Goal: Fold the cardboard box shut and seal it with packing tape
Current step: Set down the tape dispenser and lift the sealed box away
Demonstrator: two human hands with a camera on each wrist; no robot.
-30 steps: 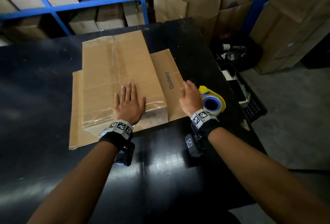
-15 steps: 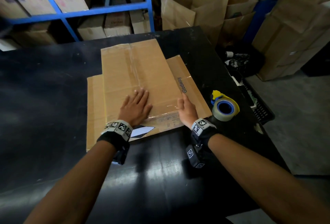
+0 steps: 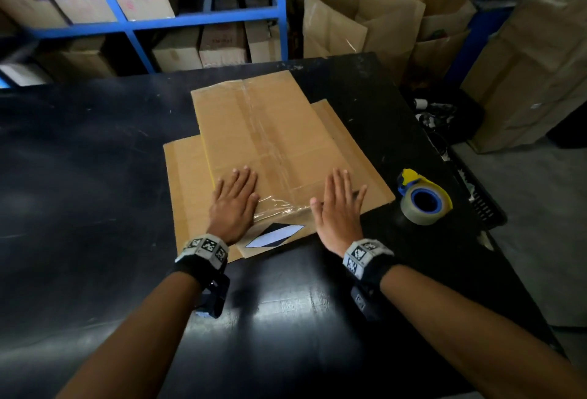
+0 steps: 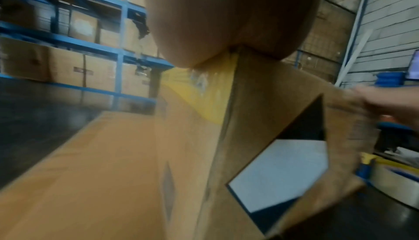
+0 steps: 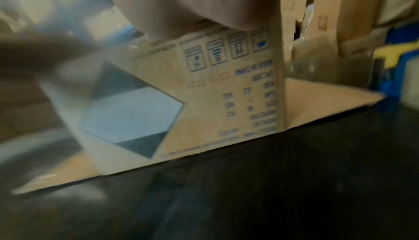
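A brown cardboard box (image 3: 270, 131) lies on the black table (image 3: 95, 176), clear tape along its top seam and over its near edge. Its near side (image 5: 226, 100) carries a black-and-white diamond label (image 3: 273, 235) and blue print. Flat cardboard (image 3: 184, 182) lies under it and sticks out left and right. My left hand (image 3: 235, 205) lies flat on the box top at the near left corner. My right hand (image 3: 341, 208) lies flat, fingers straight, on the near right corner. A roll of clear packing tape (image 3: 424, 201) on a blue and yellow dispenser rests on the table right of the box.
Blue shelving (image 3: 178, 20) with cartons stands behind the table. Open cartons (image 3: 359, 14) and stacked boxes (image 3: 524, 65) crowd the back right. A black crate (image 3: 482, 205) sits on the floor beside the table's right edge.
My right hand has come left from beside the tape roll and now lies flat on the box's near right corner. The left hand has stayed on the box top.
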